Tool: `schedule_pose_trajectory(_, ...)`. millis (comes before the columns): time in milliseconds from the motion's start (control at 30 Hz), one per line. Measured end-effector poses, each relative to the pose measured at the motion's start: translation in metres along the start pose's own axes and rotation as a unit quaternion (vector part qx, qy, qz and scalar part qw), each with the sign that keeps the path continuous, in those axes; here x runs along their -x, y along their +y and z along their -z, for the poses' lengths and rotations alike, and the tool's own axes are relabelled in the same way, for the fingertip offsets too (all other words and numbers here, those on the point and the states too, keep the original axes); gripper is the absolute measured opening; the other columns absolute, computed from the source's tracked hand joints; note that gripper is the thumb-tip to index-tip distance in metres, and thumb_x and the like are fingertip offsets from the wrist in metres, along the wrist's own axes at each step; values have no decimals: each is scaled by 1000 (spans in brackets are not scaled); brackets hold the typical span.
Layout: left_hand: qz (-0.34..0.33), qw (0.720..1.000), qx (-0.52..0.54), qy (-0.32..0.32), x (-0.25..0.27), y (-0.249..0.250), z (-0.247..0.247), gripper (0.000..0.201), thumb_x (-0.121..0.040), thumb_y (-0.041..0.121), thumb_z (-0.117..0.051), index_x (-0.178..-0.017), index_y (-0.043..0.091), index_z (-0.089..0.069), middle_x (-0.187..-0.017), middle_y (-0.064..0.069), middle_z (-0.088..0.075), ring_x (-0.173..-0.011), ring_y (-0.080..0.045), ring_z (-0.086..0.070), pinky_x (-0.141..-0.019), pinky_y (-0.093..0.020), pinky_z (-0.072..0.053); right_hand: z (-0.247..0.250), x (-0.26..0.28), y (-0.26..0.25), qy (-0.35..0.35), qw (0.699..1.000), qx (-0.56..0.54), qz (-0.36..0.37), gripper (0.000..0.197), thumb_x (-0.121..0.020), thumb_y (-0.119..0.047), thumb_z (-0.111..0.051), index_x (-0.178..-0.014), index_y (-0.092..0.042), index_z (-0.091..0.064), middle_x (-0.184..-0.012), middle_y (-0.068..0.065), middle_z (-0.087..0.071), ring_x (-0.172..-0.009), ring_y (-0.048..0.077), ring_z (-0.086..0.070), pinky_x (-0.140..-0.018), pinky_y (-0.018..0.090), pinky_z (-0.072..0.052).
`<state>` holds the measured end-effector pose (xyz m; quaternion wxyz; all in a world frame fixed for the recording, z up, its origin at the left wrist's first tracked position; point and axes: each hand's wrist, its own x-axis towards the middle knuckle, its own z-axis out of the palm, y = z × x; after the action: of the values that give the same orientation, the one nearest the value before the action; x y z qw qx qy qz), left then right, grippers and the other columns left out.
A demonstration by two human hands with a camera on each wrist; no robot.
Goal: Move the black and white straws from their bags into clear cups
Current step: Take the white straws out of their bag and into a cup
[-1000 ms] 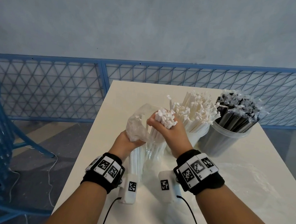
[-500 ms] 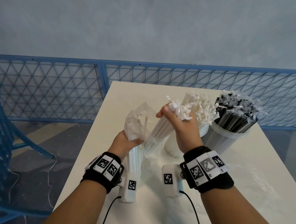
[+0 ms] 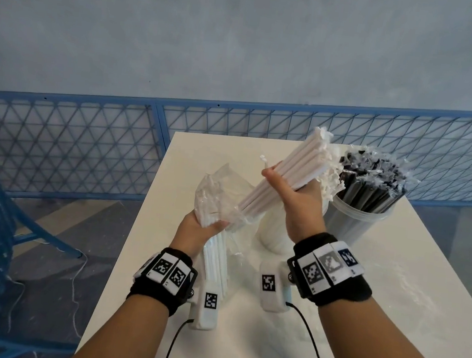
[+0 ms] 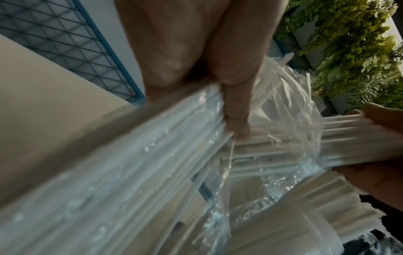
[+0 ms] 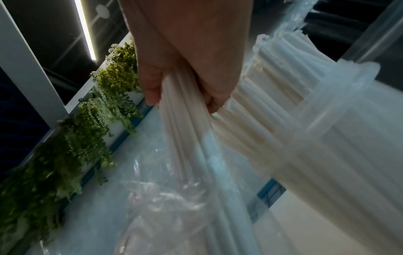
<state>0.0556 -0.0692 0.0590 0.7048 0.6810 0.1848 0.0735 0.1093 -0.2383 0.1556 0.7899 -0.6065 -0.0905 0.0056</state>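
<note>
Closest to the person, square black-and-white code tags sit on both wrist bands (image 3: pixel 165 270), but they carry no words or brand names that can be read, and nothing else here has writing either. Just past them, the left hand (image 3: pixel 197 228) has its grip curled tight around a crinkly clear plastic bag (image 3: pixel 217 194) that still holds some long white straws, near the left edge of the white worktop (image 3: pixel 407 313). The right hand (image 3: pixel 299 203) has its grip wrapped around a fat bunch of white straws (image 3: pixel 288 172), tilted up and to the right, with the low ends only just leaving the bag's open mouth. So the step in hand looks like pulling white straws out of their bag. Right behind that hand stands a clear plastic cup already packed with white straws (image 5: pixel 327 138). Next, the bunch likely needs to clear the bag, tip upright and slide into that cup, which looks quite full, so it may be a squeeze. Farther back, toward the far right corner, another clear plastic cup (image 3: pixel 352 220) holds black straws in thin clear wrappers (image 3: pixel 374 181).
</note>
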Motion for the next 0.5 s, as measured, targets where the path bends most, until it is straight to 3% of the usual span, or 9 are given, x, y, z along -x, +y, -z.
schedule_pose_trajectory(67, -3, 1000, -6, 2, -2, 0, 0, 32, -66, 23, -81, -94, 13, -69, -102, -15, -71, -101, -30, -66, -95, -46, -49, -2, 1, -5, 43, 998, -46, 12, 6, -80, -6, -67, -82, -12, -68, -84, 8, -65, -86, 19, -62, -77, 28, -53)
schedule_pose_trajectory(133, 0, 1000, -2, 18, -5, -2, 3, 23, -73, 13, -78, -94, 10, -68, -103, -18, -70, -101, -32, -65, -95, -45, -50, 1, -4, -11, 93, 989, -111, 24, 18, -84, -6, -63, -72, -19, -65, -75, 3, -64, -84, 19, -60, -82, 35, -50)
schedule_pose_trajectory(267, 13, 998, 13, 67, -8, -9, 9, 27, -75, 12, -76, -99, 7, -65, -106, -18, -68, -102, -31, -64, -92, -38, -50, 15, -15, -24, 160, 965, -204, 30, 14, -88, -9, -60, -75, -14, -58, -66, -4, -64, -68, 8, -62, -71, 26, -52)
schedule_pose_trajectory(367, 24, 996, 16, 80, -11, -12, 9, 33, -74, 13, -77, -103, 3, -64, -105, -20, -68, -102, -34, -65, -94, -47, -50, 21, -15, -31, 197, 958, -202, 42, 20, -88, -10, -60, -68, -16, -59, -65, -4, -63, -65, 7, -61, -66, 24, -52)
schedule_pose_trajectory(500, 36, 994, 16, 100, -13, -13, 9, 37, -75, 15, -76, -102, -6, -63, -93, -15, -66, -93, -31, -64, -84, -38, -51, 25, -12, -39, 221, 957, -172, 81, 9, -87, -11, -62, -80, -15, -56, -70, -2, -61, -66, 6, -60, -67, 26, -51)
